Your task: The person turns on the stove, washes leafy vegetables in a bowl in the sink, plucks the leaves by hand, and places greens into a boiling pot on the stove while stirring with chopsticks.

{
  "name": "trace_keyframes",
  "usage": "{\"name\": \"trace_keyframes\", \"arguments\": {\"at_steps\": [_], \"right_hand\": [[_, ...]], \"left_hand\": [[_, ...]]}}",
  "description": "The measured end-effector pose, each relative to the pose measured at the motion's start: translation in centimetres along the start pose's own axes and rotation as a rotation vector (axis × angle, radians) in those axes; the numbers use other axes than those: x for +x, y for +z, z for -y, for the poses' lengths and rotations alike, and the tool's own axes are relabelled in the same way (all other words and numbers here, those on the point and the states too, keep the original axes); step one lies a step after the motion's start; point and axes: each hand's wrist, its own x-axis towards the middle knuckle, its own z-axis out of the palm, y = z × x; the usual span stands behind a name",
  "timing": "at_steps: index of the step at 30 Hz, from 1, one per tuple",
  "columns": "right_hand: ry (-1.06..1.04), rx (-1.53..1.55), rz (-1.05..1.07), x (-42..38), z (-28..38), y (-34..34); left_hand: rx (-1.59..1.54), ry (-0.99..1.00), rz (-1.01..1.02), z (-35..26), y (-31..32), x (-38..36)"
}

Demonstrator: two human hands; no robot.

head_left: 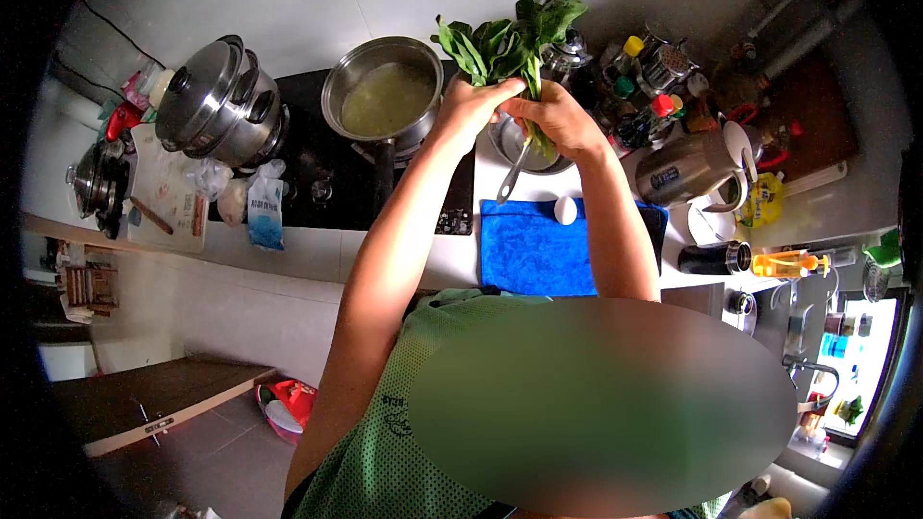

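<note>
At the far left of the tabletop (317, 250) stands a stacked steamer (219, 101), with a small bag (265, 211) nearer. Right of it, on the dark stove (308, 149), an open pot (385, 96) holds pale liquid.

The left hand (468, 106) is closed around the stems of a bunch of greens (505, 43), held up just right of the pot and above a metal bowl (524, 149) (mostly hidden by the hands). The right hand (558, 115) is also closed on the stems, touching the left hand, so the bunch sits between both fists with its leaves fanning out on the far side and a few stem ends hanging below the right hand.

The step in hand looks like gathering or splitting the bunch at the stems. To do it well, I judge the grip should stay low on the stems, not the leaves, which bruise easily, and the bunch should be kept over the bowl so loose bits fall in.

Nearer than the bowl lie a blue cloth (529, 250) with an egg (565, 210) on its far edge. Further right stand a kettle (687, 168) and a cluster of bottles (649, 86).
</note>
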Motion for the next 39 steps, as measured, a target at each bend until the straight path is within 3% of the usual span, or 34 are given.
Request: {"name": "trace_keyframes", "arguments": {"at_steps": [4,6,10,17,22,29,33,35,37,39], "right_hand": [[0.019,0.034,0.018,-0.1,-0.1,-0.3],[0.055,0.3,0.019,-0.2,-0.3,-0.2],[0.092,0.494,0.059,-0.6,0.1,-0.7],[0.107,0.42,0.005,-0.4,0.2,-0.6],[0.155,0.267,0.02,-0.2,-0.2,-0.9],[0.134,0.312,0.11,-0.5,0.1,-0.9],[0.156,0.398,0.094,-0.3,-0.3,-0.7],[0.172,0.42,0.083,-0.3,-0.3,-0.7],[0.174,0.417,0.11,-0.3,-0.2,-0.7],[0.16,0.402,0.119,-0.4,-0.2,-0.8]], "left_hand": [[0.004,0.029,-0.005,0.0,-0.1,0.1],[-0.018,0.01,0.044,-0.4,-0.1,0.0],[-0.248,0.042,0.143,0.8,-0.5,0.7],[-0.396,-0.069,0.026,1.0,-0.5,0.9],[-0.08,0.012,-0.033,0.3,-0.1,0.6],[0.01,-0.087,0.028,-0.4,-0.5,0.3],[-0.238,-0.127,0.119,-0.1,-0.7,0.5],[-0.509,-0.317,0.16,0.5,-0.9,0.8],[-0.543,-0.329,0.12,0.7,-0.9,0.7],[-0.67,-0.3,0.233,1.3,-1.3,0.9]]}}
